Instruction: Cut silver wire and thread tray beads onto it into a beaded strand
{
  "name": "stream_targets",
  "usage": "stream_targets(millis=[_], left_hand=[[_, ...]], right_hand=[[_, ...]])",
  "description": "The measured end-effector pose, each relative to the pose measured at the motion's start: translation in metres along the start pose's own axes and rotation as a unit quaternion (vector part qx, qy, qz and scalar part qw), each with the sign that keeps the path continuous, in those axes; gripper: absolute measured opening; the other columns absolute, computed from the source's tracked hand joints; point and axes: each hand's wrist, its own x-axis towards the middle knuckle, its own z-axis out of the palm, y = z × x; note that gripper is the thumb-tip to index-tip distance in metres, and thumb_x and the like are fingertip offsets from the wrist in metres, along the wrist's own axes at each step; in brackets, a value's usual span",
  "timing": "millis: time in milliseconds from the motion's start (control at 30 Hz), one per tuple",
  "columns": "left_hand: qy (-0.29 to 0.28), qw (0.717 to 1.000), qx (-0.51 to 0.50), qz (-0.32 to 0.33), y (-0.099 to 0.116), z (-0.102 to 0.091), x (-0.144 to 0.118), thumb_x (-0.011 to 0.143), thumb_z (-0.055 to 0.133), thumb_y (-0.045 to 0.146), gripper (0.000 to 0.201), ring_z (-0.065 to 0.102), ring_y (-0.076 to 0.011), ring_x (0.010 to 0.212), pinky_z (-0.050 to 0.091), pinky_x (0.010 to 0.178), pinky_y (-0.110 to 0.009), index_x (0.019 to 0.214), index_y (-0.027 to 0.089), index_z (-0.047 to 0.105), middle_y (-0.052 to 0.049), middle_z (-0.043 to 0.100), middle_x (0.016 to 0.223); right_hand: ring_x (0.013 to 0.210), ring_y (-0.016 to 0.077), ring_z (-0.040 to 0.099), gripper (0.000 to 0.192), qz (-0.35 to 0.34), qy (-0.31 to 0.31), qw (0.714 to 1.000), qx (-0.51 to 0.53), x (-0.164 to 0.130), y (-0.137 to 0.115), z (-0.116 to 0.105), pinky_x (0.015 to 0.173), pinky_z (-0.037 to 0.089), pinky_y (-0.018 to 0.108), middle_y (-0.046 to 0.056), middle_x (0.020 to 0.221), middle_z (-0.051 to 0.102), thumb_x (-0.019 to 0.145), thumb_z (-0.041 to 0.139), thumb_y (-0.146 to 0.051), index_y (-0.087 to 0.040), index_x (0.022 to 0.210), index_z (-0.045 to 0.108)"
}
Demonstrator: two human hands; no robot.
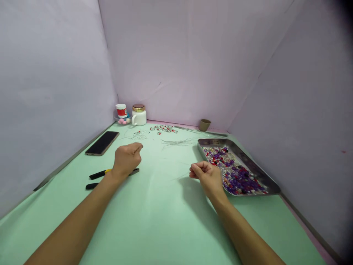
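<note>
The left hand [127,158] hovers pinched shut over the pliers [110,175]. The right hand [208,176], at its 4 o'clock, is curled closed, touching the bead tray [264,176]; whether either grips wire, I cannot tell.

One phone [102,143], one tray [249,162], perhaps three small containers [138,115], and countless beads [237,173].

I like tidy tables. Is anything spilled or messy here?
Nothing is spilled. The beads stay inside the metal tray. Thin wires lie scattered loosely near some finished bead pieces, which looks a bit untidy.
</note>
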Motion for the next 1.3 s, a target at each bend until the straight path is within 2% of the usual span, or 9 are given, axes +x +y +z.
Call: stream_targets(millis=[167,300,433,633,767,933,1067,1167,1300], left_hand=[[-0.096,0.987,0.016,0.127,0.046,0.038,-0.039,0.077,0.045,0.022,0.018,0.056,-0.0187,0.074,0.039,0.067,-0.028,0.076,0.017,0.062,-0.006,0.065,0.078],[-0.163,0.974,0.061,0.146,0.062,0.060,-0.057,0.077,0.036,0.012,0.024,0.054,-0.0162,0.059,0.036,0.057,-0.027,0.071,0.017,0.059,-0.005,0.063,0.065],[-0.181,0.973,0.066,0.130,0.057,0.059,-0.052,0.072,0.037,0.009,0.023,0.046,-0.0137,0.047,0.028,0.048,-0.025,0.061,0.019,0.054,-0.002,0.056,0.053],[-0.211,0.969,0.059,0.114,0.049,0.052,-0.042,0.054,0.039,0.002,0.019,0.032,-0.0116,0.042,0.020,0.047,-0.027,0.047,0.019,0.039,0.002,0.038,0.042],[-0.228,0.968,0.029,0.098,0.041,0.044,-0.038,0.050,0.039,0.001,0.019,0.026,-0.0108,0.043,0.018,0.048,-0.027,0.045,0.019,0.035,0.004,0.030,0.042],[-0.219,0.975,-0.030,0.023,0.024,0.031,-0.026,0.051,0.044,0.005,0.020,0.026,-0.0099,0.042,0.019,0.049,-0.027,0.040,0.019,0.035,0.005,0.028,0.040],[-0.176,0.973,-0.118,-0.086,0.022,0.025,-0.019,0.066,0.046,0.019,0.014,0.039,-0.0109,0.047,0.030,0.051,-0.025,0.055,0.018,0.054,0.002,0.047,0.050],[-0.181,0.945,-0.207,-0.176,0.030,0.026,-0.021,0.068,0.048,0.026,0.016,0.045,-0.0102,0.046,0.035,0.047,-0.024,0.071,0.015,0.060,0.000,0.054,0.058],[-0.211,0.894,-0.312,-0.243,0.038,0.030,-0.027,0.062,0.055,0.024,0.016,0.047,-0.0083,0.044,0.036,0.044,-0.022,0.071,0.013,0.060,0.000,0.056,0.058]], right_hand=[[0.047,0.0132,0.055,0.020,0.026,-0.017,0.999,0.014,-0.017,0.006,0.019,0.052,0.049,0.028,0.000,0.051,0.058,0.058,0.067,-0.033,-0.015,0.057,0.057],[0.047,0.0120,0.052,0.020,0.017,-0.065,0.998,0.006,-0.030,0.013,0.031,0.050,0.045,0.025,0.001,0.050,0.058,0.061,0.065,-0.032,-0.015,0.056,0.058],[0.050,0.0117,0.052,0.017,0.007,-0.064,0.998,-0.011,-0.029,0.015,0.029,0.050,0.044,0.024,0.001,0.052,0.058,0.063,0.064,-0.029,-0.014,0.057,0.058],[0.051,0.0127,0.056,0.019,0.004,0.037,0.999,0.034,-0.016,0.006,0.015,0.057,0.051,0.029,0.000,0.053,0.057,0.059,0.067,-0.031,-0.015,0.058,0.058],[0.051,0.0130,0.058,0.018,-0.009,0.038,0.999,0.034,-0.010,0.002,0.009,0.057,0.053,0.029,0.000,0.053,0.057,0.059,0.068,-0.030,-0.015,0.058,0.058],[0.046,0.0089,0.055,0.020,-0.066,0.147,0.984,0.072,0.005,-0.005,-0.010,0.053,0.052,0.025,-0.003,0.052,0.056,0.057,0.069,-0.029,-0.013,0.060,0.057],[0.046,0.0087,0.056,0.020,-0.054,0.114,0.989,0.074,0.008,-0.007,-0.014,0.054,0.053,0.025,-0.003,0.052,0.057,0.057,0.069,-0.028,-0.013,0.060,0.057],[0.047,0.0086,0.057,0.020,-0.038,0.092,0.991,0.089,0.004,-0.004,-0.010,0.054,0.054,0.024,-0.003,0.053,0.057,0.058,0.069,-0.029,-0.013,0.060,0.056],[0.045,0.0082,0.056,0.020,-0.010,0.063,0.993,0.103,0.000,-0.002,-0.005,0.053,0.054,0.025,-0.002,0.053,0.058,0.059,0.069,-0.029,-0.013,0.061,0.056]])
